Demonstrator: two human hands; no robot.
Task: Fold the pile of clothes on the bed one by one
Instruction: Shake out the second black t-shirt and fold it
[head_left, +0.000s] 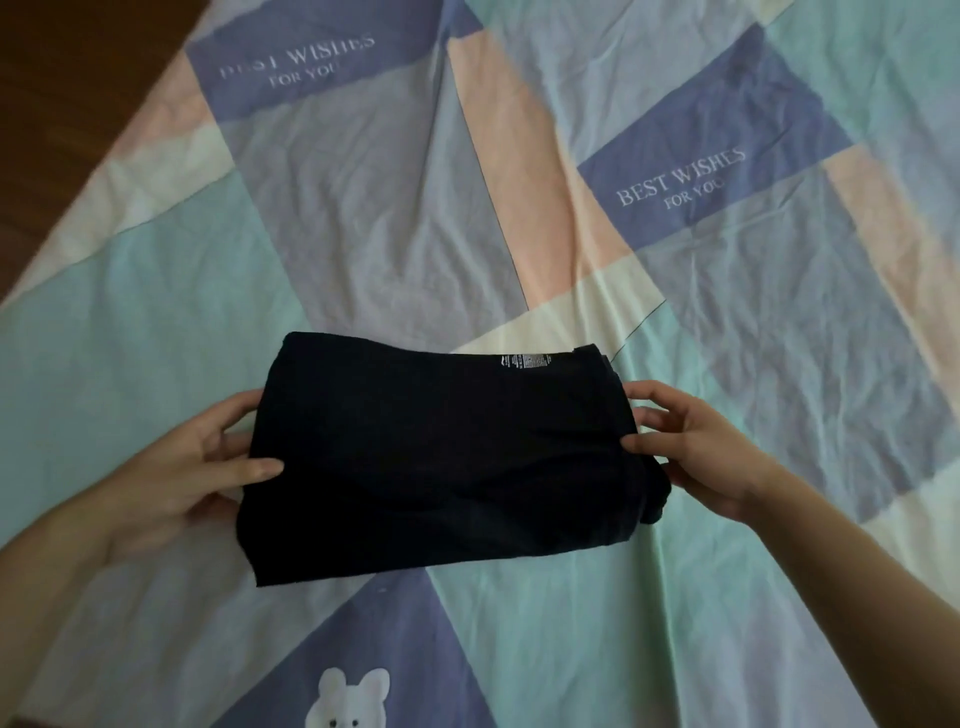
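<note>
The left hand (197, 467) and right hand (691, 447) pinch opposite ends of the folded black garment (441, 457), whose layers may slip apart if lifted unevenly.

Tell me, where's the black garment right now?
In the head view the black garment sits folded at lower centre, over the bedsheet, held between the left hand and right hand.

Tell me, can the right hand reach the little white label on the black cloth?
Probably yes. The right hand grips the black cloth's edge, and the label lies uncovered just beyond it.
</note>
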